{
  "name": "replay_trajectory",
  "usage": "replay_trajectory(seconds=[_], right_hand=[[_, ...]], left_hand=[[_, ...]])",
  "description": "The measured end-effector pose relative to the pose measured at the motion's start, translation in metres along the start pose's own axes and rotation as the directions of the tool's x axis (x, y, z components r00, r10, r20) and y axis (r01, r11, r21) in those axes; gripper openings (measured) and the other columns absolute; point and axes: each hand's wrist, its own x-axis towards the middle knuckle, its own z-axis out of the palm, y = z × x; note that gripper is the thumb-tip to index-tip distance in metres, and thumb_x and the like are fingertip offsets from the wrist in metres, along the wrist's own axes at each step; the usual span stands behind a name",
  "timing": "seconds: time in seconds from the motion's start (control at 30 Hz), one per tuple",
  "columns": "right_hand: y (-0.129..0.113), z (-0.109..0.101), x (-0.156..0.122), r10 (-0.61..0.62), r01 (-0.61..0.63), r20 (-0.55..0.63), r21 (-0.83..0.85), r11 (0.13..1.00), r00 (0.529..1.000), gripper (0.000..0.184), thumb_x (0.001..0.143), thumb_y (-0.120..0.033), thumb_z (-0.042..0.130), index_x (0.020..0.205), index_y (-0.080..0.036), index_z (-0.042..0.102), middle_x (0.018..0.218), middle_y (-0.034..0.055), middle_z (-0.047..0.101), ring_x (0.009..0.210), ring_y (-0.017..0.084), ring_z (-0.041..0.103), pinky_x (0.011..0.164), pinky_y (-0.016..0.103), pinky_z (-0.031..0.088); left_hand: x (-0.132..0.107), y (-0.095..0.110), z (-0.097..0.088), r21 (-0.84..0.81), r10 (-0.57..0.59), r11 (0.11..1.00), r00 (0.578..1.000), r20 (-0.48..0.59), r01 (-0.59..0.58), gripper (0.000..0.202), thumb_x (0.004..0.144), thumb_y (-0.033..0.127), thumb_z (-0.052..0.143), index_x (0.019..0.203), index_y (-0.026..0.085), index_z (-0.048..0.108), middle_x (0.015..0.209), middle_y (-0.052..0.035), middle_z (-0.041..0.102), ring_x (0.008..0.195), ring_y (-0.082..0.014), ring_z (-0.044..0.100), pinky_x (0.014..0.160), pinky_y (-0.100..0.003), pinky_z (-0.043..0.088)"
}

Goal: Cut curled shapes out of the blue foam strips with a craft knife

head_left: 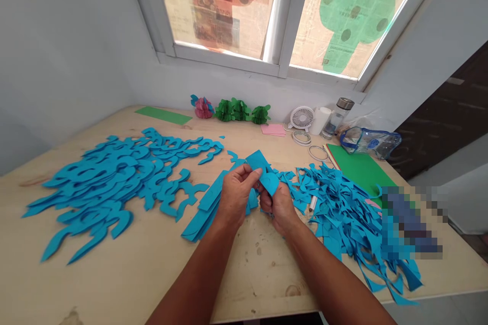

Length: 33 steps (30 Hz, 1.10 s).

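My left hand (237, 194) pinches a folded blue paper strip (263, 168) above the wooden table (152, 274). My right hand (278, 205) is closed just below the strip, its fingers wrapped round something I cannot make out, probably scissors, at the paper's lower edge. Under my hands lies a stack of blue strips (204, 210). To the left spreads a large pile of cut blue curved shapes (114, 183). On the right sits a heap of blue paper scraps (343, 213).
Along the back wall stand pink and green paper ornaments (232, 110), a small white fan (302, 118), a bottle (337, 117), tape rings (303, 138) and a clear pouch (369, 142). Green sheets (360, 168) lie at right. A pen (313, 203) rests among the scraps.
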Motion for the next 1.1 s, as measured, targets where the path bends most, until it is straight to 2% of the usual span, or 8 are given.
replay_trajectory(seconds=[0.2, 0.5, 0.67, 0.83, 1.1], right_hand=[[0.001, 0.001, -0.002, 0.001, -0.001, 0.003, -0.012, 1.0, 1.0, 0.04, 0.071, -0.055, 0.059, 0.059, -0.019, 0.047, 0.036, -0.01, 0.031, 0.034, 0.005, 0.02, 0.036, 0.022, 0.012], [-0.002, -0.001, -0.002, 0.007, -0.007, 0.011, -0.001, 1.0, 1.0, 0.046, 0.072, -0.062, 0.056, 0.06, -0.018, 0.048, 0.037, -0.0099, 0.032, 0.033, 0.004, 0.02, 0.036, 0.021, 0.011], [-0.001, 0.0, -0.003, 0.016, -0.016, 0.0, 0.002, 1.0, 1.0, 0.044, 0.073, -0.059, 0.057, 0.06, -0.018, 0.048, 0.037, -0.0097, 0.032, 0.033, 0.004, 0.02, 0.036, 0.021, 0.011], [-0.001, 0.0, -0.002, 0.044, -0.044, -0.021, 0.004, 0.999, 0.999, 0.041, 0.071, -0.053, 0.06, 0.056, -0.019, 0.044, 0.036, -0.0098, 0.031, 0.033, 0.005, 0.02, 0.036, 0.021, 0.012], [0.0, 0.0, -0.004, 0.072, -0.072, 0.016, 0.042, 0.997, 0.997, 0.049, 0.07, -0.059, 0.061, 0.052, -0.02, 0.037, 0.036, -0.0096, 0.031, 0.034, 0.004, 0.018, 0.036, 0.021, 0.01]], left_hand=[[-0.001, 0.002, 0.0, -0.004, 0.006, 1.0, 1.0, -0.001, -0.006, 0.02, 0.063, 0.031, 0.071, 0.063, 0.016, 0.059, 0.051, 0.0027, 0.055, 0.047, -0.0106, 0.047, 0.048, -0.023, 0.041], [-0.003, 0.006, 0.002, 0.088, 0.04, 0.995, 0.999, -0.026, -0.038, 0.017, 0.067, 0.029, 0.066, 0.058, 0.016, 0.06, 0.049, 0.0035, 0.052, 0.048, -0.0103, 0.048, 0.05, -0.022, 0.041], [-0.003, 0.006, 0.001, 0.071, 0.021, 0.997, 1.0, -0.018, -0.02, 0.016, 0.067, 0.028, 0.066, 0.058, 0.016, 0.06, 0.05, 0.0031, 0.053, 0.048, -0.0107, 0.048, 0.05, -0.023, 0.041], [0.0, 0.001, -0.001, 0.067, -0.011, 0.998, 1.0, -0.005, 0.011, 0.018, 0.065, 0.031, 0.068, 0.061, 0.016, 0.059, 0.052, 0.0021, 0.057, 0.047, -0.0107, 0.049, 0.051, -0.024, 0.042], [0.006, -0.01, -0.007, 0.083, 0.001, 0.997, 0.997, -0.075, 0.005, 0.021, 0.063, 0.032, 0.069, 0.059, 0.017, 0.055, 0.051, 0.004, 0.053, 0.048, -0.0102, 0.048, 0.05, -0.023, 0.039]])
